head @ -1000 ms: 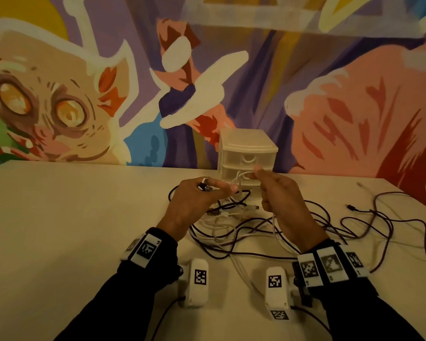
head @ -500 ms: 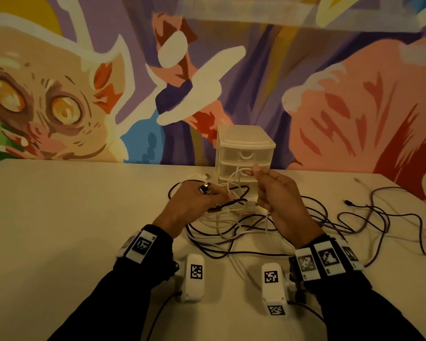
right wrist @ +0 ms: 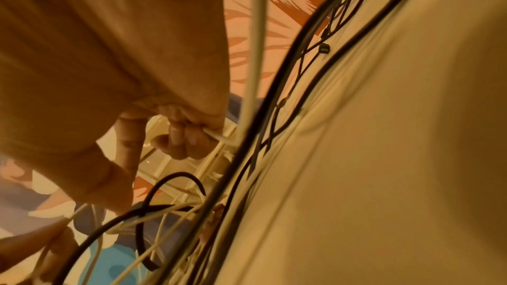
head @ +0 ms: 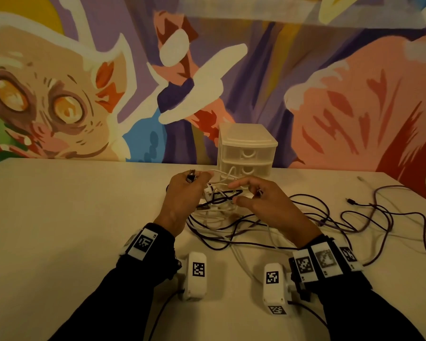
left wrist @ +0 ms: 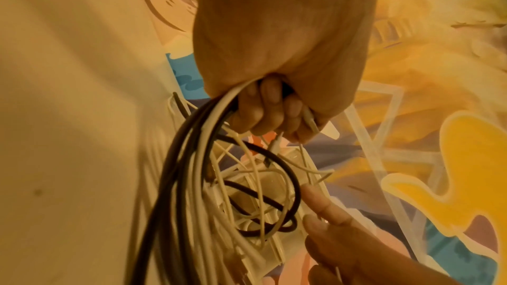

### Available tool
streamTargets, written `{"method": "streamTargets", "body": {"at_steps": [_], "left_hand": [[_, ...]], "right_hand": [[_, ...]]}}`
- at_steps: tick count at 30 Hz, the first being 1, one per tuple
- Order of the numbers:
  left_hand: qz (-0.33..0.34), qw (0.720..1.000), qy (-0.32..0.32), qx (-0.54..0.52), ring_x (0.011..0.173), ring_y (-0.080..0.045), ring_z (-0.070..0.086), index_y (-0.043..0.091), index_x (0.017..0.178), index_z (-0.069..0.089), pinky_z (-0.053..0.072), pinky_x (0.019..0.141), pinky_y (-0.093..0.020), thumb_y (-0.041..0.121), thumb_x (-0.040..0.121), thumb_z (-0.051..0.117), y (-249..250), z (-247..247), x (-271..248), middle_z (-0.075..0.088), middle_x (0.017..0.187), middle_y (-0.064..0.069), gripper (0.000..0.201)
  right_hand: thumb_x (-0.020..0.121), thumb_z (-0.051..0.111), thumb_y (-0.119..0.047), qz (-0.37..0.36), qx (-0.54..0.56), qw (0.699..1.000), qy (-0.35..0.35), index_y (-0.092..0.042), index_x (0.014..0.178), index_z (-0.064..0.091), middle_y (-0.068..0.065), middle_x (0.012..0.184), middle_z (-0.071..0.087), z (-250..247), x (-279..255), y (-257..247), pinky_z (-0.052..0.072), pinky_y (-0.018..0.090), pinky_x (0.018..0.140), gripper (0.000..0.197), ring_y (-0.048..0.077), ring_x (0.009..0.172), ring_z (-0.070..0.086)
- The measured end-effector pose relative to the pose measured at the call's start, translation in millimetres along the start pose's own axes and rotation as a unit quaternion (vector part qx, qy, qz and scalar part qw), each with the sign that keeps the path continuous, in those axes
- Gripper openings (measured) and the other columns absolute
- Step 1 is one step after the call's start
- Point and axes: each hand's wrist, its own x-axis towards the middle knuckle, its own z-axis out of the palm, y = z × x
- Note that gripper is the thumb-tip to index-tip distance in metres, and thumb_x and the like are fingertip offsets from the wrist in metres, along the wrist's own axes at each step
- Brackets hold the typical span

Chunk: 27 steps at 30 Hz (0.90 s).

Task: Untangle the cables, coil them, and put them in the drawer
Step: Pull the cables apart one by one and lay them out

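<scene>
A tangle of white and dark cables (head: 231,217) lies on the table in front of a small white drawer unit (head: 246,153), whose drawers look closed. My left hand (head: 185,193) grips a bundle of white and dark cables (left wrist: 197,138), fingers curled round it. My right hand (head: 256,195) is close beside it to the right. Its curled fingers (right wrist: 186,138) hold a white cable (right wrist: 219,137), while thumb and forefinger reach toward the left hand. Loops of white cable (head: 221,178) rise between the hands in front of the drawers.
More dark cables (head: 379,217) sprawl over the right part of the beige table (head: 71,217), with a loose plug (head: 351,201) among them. A painted wall (head: 84,94) stands right behind the drawer unit. White wrist camera units (head: 194,276) hang near the table by my forearms.
My right hand has dropped from in front of the drawers and moved left, toward the left hand. The left hand has shifted slightly left and away, still gripping the bundle.
</scene>
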Motion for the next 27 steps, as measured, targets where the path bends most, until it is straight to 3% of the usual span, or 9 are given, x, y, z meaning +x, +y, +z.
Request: {"method": "streamTargets", "body": {"at_steps": [3, 5, 8, 11, 14, 17, 21, 24, 27], "left_hand": [[0.023, 0.998, -0.040, -0.038, 0.041, 0.001, 0.048, 0.025, 0.116, 0.079, 0.038, 0.048, -0.012, 0.041, 0.102, 0.070, 5.0, -1.2, -5.7, 0.051, 0.049, 0.020, 0.023], [0.047, 0.996, -0.064, -0.027, 0.047, 0.002, 0.053, 0.037, 0.123, 0.078, 0.038, 0.048, -0.006, 0.044, 0.098, 0.074, 5.8, -0.6, -7.1, 0.060, 0.059, 0.022, 0.026], [0.045, 0.998, -0.032, 0.006, 0.069, 0.002, 0.068, 0.039, 0.120, 0.077, 0.048, 0.058, -0.009, 0.046, 0.089, 0.084, 0.0, -0.4, -3.3, 0.078, 0.094, 0.013, 0.033], [0.062, 0.997, 0.019, 0.030, 0.081, 0.004, 0.070, 0.031, 0.111, 0.077, 0.053, 0.071, -0.013, 0.025, 0.087, 0.088, -3.8, -1.6, -1.5, 0.077, 0.098, 0.011, 0.028], [0.086, 0.993, 0.004, 0.083, 0.087, -0.004, 0.071, 0.031, 0.097, 0.081, 0.060, 0.088, -0.031, 0.025, 0.086, 0.088, -3.2, 0.7, -2.1, 0.079, 0.096, 0.015, 0.014], [0.075, 0.989, -0.036, 0.120, 0.077, -0.003, 0.072, 0.027, 0.092, 0.079, 0.057, 0.067, -0.017, 0.047, 0.074, 0.096, 2.5, 3.3, -6.4, 0.079, 0.088, 0.010, 0.032], [0.049, 0.987, -0.038, 0.145, 0.058, 0.004, 0.067, 0.010, 0.099, 0.073, 0.048, 0.050, -0.011, 0.030, 0.075, 0.098, 0.9, 5.7, -7.6, 0.077, 0.087, -0.001, 0.040], [0.059, 0.985, 0.061, 0.149, 0.071, -0.001, 0.067, 0.017, 0.099, 0.072, 0.057, 0.068, -0.021, 0.027, 0.089, 0.083, -5.0, -0.1, -0.9, 0.076, 0.091, 0.003, 0.018], [0.063, 0.982, 0.125, 0.126, 0.084, -0.006, 0.069, 0.025, 0.097, 0.075, 0.058, 0.093, -0.039, 0.025, 0.093, 0.076, -11.0, -7.0, 5.4, 0.076, 0.091, 0.010, 0.004]], "right_hand": [[0.092, 0.081, -0.036, -0.007, 0.047, 0.998, 0.037, -0.041, 0.109, 0.071, -0.004, 0.091, 0.063, 1.1, 2.0, 0.5, 0.047, 0.026, 0.077, 0.020, 0.006, 0.076, 0.055], [0.097, 0.073, -0.046, -0.004, 0.086, 0.992, 0.088, -0.040, 0.110, 0.059, -0.007, 0.088, 0.071, -0.9, 4.1, 0.8, 0.048, 0.026, 0.069, 0.020, -0.003, 0.067, 0.059], [0.104, 0.062, -0.046, -0.005, 0.066, 0.991, 0.118, -0.035, 0.111, 0.059, -0.015, 0.069, 0.065, -5.0, 5.0, 2.1, 0.045, 0.024, 0.060, 0.014, -0.002, 0.053, 0.054], [0.106, 0.059, -0.044, 0.011, 0.015, 0.994, 0.112, -0.032, 0.104, 0.074, -0.014, 0.094, 0.074, -4.3, 7.5, 5.3, 0.052, 0.030, 0.076, 0.019, 0.001, 0.087, 0.067], [0.105, 0.059, -0.048, 0.022, 0.011, 0.987, 0.161, -0.027, 0.099, 0.073, -0.009, 0.100, 0.075, -5.6, 10.1, 5.7, 0.048, 0.027, 0.077, 0.026, 0.008, 0.096, 0.068], [0.105, 0.057, -0.048, 0.028, 0.017, 0.978, 0.204, -0.022, 0.096, 0.071, -0.006, 0.094, 0.075, -8.3, 9.8, 6.5, 0.052, 0.033, 0.079, 0.031, 0.013, 0.092, 0.069], [0.107, 0.055, -0.045, 0.036, -0.004, 0.973, 0.227, -0.014, 0.097, 0.073, 0.000, 0.092, 0.075, -19.0, 8.3, 5.1, 0.054, 0.039, 0.083, 0.037, 0.018, 0.090, 0.069], [0.107, 0.055, -0.047, 0.061, -0.082, 0.974, 0.204, -0.012, 0.096, 0.075, -0.001, 0.088, 0.071, -35.3, 6.5, 4.9, 0.047, 0.037, 0.075, 0.041, 0.016, 0.084, 0.064], [0.105, 0.058, -0.047, 0.088, -0.116, 0.979, 0.146, -0.017, 0.092, 0.077, -0.003, 0.084, 0.068, -47.0, 5.3, 5.0, 0.050, 0.041, 0.086, 0.038, 0.023, 0.090, 0.066]]}}
